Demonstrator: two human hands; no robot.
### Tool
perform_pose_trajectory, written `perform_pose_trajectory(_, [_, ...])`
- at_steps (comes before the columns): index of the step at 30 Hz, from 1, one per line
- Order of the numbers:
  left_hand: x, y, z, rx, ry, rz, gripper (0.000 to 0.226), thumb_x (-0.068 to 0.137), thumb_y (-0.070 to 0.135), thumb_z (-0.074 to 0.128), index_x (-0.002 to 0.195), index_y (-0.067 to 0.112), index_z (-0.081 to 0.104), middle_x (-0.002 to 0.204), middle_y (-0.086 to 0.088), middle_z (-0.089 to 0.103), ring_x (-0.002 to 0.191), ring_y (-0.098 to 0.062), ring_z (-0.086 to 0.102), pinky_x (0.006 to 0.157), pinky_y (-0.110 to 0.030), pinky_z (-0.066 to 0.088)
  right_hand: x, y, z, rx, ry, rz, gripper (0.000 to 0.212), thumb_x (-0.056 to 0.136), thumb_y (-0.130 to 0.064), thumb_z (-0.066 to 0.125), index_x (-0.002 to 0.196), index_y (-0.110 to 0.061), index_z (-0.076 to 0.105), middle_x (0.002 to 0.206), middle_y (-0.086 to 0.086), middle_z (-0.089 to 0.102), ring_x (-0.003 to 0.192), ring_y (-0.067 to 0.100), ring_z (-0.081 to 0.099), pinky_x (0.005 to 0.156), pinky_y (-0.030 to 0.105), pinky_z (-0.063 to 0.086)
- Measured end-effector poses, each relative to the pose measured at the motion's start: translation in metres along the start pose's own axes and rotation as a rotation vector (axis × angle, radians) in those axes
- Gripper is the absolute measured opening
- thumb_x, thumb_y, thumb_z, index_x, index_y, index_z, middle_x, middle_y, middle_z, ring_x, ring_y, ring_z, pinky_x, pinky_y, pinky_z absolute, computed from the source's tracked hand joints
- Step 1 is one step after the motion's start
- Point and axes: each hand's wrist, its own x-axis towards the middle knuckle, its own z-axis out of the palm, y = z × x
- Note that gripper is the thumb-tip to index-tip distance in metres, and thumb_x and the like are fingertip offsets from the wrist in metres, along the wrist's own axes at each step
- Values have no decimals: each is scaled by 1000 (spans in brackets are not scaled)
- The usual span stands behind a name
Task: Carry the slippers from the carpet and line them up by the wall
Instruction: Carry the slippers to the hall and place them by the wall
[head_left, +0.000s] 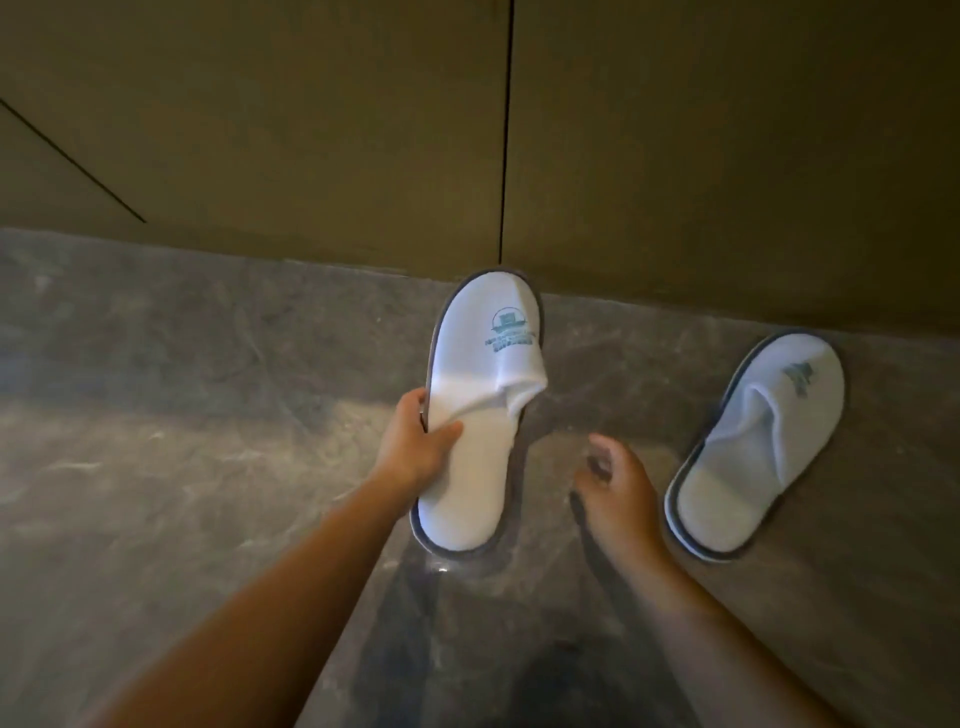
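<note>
Grey marbled floor (156, 415) meets olive panelled wall (311, 130). Left hand (415, 441) pinches one white slipper (467, 467) by its side edge at mid-length, toe toward wall base. Right hand (618, 483) loosely open, holds nothing. 2nd slipper (753, 467) lies angled on floor nr wall, right side. Likely light, soft terry w/ floppy sole; edge or upper grip suits

One slipper (480, 415) sits in the left hand (415, 447), toe toward the wall (727, 156). The other slipper (758, 441) lies on the floor (182, 389), right of the right hand (618, 483).
</note>
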Motion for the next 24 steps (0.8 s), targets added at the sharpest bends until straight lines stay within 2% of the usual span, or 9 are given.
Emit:
perform_pose_trajectory(3, [25, -11, -5, 54, 36, -31, 47, 83, 21, 54, 124, 12, 33, 110, -7, 51, 91, -20, 47, 74, -35, 40, 1, 20, 7, -245, 1, -90, 47, 81, -16, 60, 125, -8, 47, 132, 15, 49, 121, 26, 45, 98, 31, 37])
perform_pose_trajectory(6, [37, -24, -5, 143, 61, -61, 59, 78, 23, 61, 127, 11, 30, 125, -15, 47, 108, -29, 48, 89, -43, 43, 4, 31, 15, -478, -29, -102, 59, 79, -27, 63, 131, -14, 39, 143, 12, 37, 132, 27, 30, 107, 37, 30])
perform_pose_trajectory(8, [34, -34, -2, 317, 87, -33, 77, 71, 28, 69, 132, 13, 24, 133, -17, 37, 122, -35, 37, 101, -48, 34, 4, 37, 22, -636, -65, -103, 69, 78, -36, 62, 136, -19, 30, 150, 10, 25, 138, 27, 20, 111, 40, 26])
perform_pose_trajectory(10, [24, -44, 2, 496, 70, 50, 98, 64, 37, 73, 138, 18, 11, 140, -15, 26, 128, -34, 26, 106, -47, 27, 3, 42, 28, -731, -79, -92, 78, 76, -43, 61, 139, -23, 20, 154, 10, 13, 141, 27, 12, 113, 41, 21])
perform_pose_trajectory(13, [13, -58, 11, 697, -18, 168, 109, 58, 52, 71, 138, 28, 1, 147, -12, 10, 132, -35, 17, 107, -50, 25, 3, 46, 32, -748, -68, -78, 84, 74, -45, 62, 141, -24, 15, 155, 10, 8, 142, 28, 8, 114, 43, 19])
perform_pose_trajectory(16, [12, -61, 18, 771, -14, 129, 107, 58, 58, 68, 136, 31, 0, 150, -13, -5, 133, -39, 10, 108, -53, 21, 3, 46, 32, -737, -69, -79, 85, 74, -43, 64, 140, -24, 15, 155, 10, 8, 142, 29, 8, 113, 45, 19])
perform_pose_trajectory(24, [13, -60, 15, 700, 76, 77, 102, 57, 47, 71, 135, 34, 7, 150, -12, 3, 129, -40, 16, 103, -55, 24, -1, 41, 26, -697, -96, -102, 82, 76, -39, 62, 141, -23, 15, 155, 10, 5, 142, 28, 5, 115, 44, 16])
